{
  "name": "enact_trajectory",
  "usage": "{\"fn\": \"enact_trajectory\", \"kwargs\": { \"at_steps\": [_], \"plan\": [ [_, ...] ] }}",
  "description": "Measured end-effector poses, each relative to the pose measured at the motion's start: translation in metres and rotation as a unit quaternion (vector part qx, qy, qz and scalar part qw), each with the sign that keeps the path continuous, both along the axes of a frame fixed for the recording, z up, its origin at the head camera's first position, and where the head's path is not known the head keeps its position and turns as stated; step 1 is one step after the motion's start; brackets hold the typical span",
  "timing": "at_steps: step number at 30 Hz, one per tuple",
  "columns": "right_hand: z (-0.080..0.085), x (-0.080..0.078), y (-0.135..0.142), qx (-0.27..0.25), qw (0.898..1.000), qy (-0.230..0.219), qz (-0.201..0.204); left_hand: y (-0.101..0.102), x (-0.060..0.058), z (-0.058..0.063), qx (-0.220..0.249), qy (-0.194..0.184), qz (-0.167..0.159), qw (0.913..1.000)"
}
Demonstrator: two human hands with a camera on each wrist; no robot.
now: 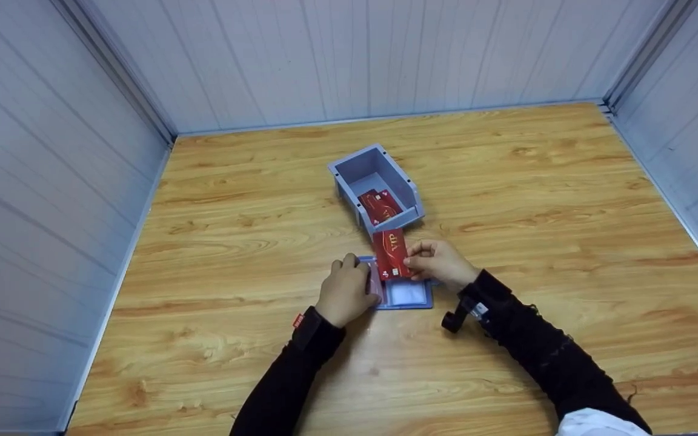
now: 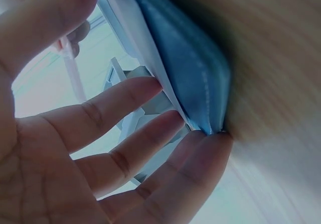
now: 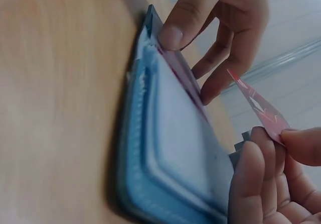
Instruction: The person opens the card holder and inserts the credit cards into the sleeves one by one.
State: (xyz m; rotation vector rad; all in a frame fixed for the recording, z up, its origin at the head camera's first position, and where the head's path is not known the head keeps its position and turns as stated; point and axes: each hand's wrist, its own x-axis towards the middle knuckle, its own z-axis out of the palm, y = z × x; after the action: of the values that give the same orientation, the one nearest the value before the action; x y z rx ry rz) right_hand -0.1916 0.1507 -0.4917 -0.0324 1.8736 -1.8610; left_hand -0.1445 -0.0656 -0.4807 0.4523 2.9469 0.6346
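Observation:
Between thumb and fingers, my right hand (image 1: 443,263) pinches a red VIP card (image 1: 390,251) at its right edge, held above a blue card holder (image 1: 423,303). The holder lies spread on the table, with a clear sleeve on its right side. My left hand (image 1: 343,292) grips the holder's left part, thumb at the near edge and fingers at the far edge. In the left wrist view, fingertips touch the rim of the holder (image 2: 185,68). A reddish card shows under the left thumb. In the right wrist view, the pinched card (image 3: 263,108) is tilted and apart from the holder (image 3: 180,128).
A grey bin (image 1: 406,181) stands just beyond the holder, with several red cards (image 1: 379,207) at its near end. The wood-patterned table (image 1: 234,242) is bounded by pale panel walls (image 1: 349,60) at the back and both sides.

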Motion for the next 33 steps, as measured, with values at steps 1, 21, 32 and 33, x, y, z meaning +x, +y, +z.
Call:
{"fn": "enact_trajectory", "kwargs": {
  "at_steps": [1, 21, 32, 33],
  "plan": [
    [-0.001, 0.001, 0.0, -0.003, 1.0, -0.001, -0.001, 0.0, 0.0, 0.0, 0.0, 0.0, 0.0, 1.0],
    [-0.007, 0.004, 0.004, 0.026, 0.999, 0.027, 0.012, 0.002, -0.01, 0.006, 0.296, -0.089, 0.014, 0.9508],
    [-0.007, 0.007, 0.0, 0.053, 0.996, 0.062, 0.027, 0.007, -0.011, 0.0, 0.355, -0.083, 0.054, 0.9296],
    [-0.008, 0.007, 0.0, 0.054, 0.996, 0.066, 0.029, 0.008, -0.011, -0.001, 0.357, -0.082, 0.055, 0.9288]
  ]
}}
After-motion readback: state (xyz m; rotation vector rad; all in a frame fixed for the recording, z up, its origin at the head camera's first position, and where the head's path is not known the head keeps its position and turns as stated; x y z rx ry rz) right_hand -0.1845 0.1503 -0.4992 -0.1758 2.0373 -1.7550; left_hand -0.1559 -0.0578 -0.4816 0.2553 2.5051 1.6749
